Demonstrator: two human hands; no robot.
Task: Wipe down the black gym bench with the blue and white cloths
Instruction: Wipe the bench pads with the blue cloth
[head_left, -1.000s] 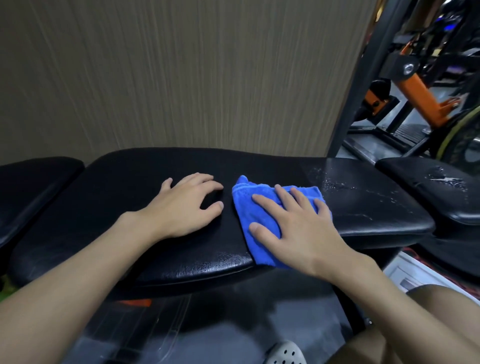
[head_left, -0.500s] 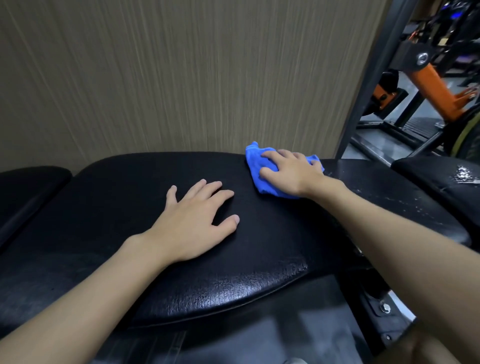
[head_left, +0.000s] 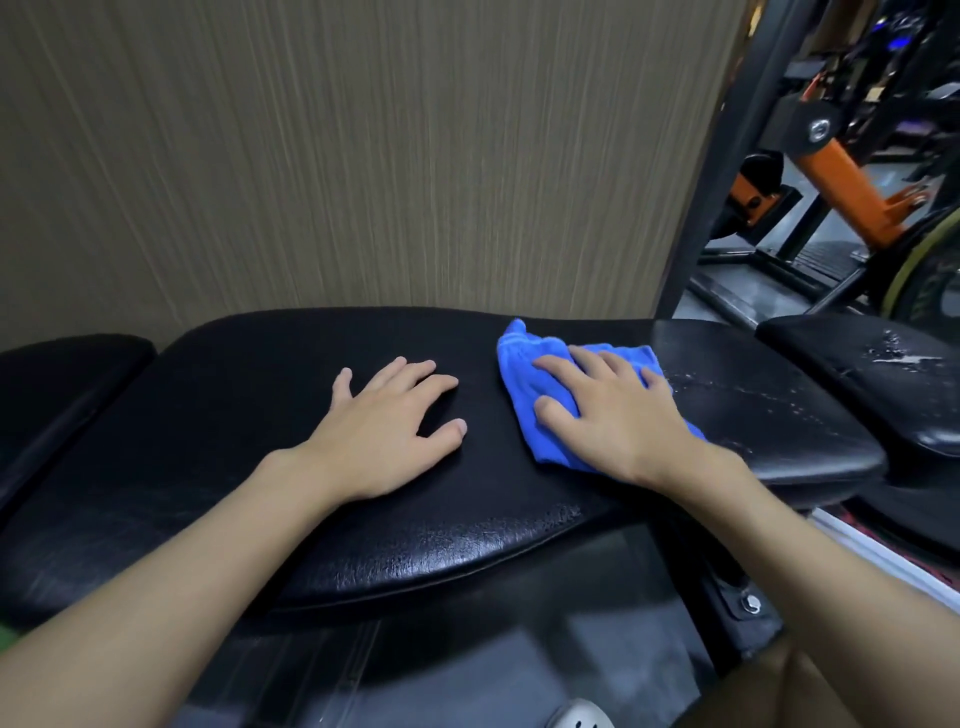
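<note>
The black gym bench (head_left: 249, 447) stretches across the view, its padded top cracked along the near edge. A folded blue cloth (head_left: 524, 374) lies on the pad right of centre. My right hand (head_left: 608, 415) presses flat on the cloth with fingers spread and straight. My left hand (head_left: 384, 426) rests flat on the bare pad to the left of the cloth, fingers spread. Wet streaks and droplets (head_left: 748, 395) show on the pad to the right of the cloth. No white cloth is in view.
A striped beige wall (head_left: 363, 156) stands right behind the bench. Separate black pads sit at the far left (head_left: 57, 374) and far right (head_left: 872, 369), the right one wet. A dark post (head_left: 711, 171) and orange gym machines (head_left: 852, 182) stand at the right.
My right hand has pulled the blue cloth back from the far edge of the pad toward me, after pushing it away a moment before. My left hand stays planted on the pad.
</note>
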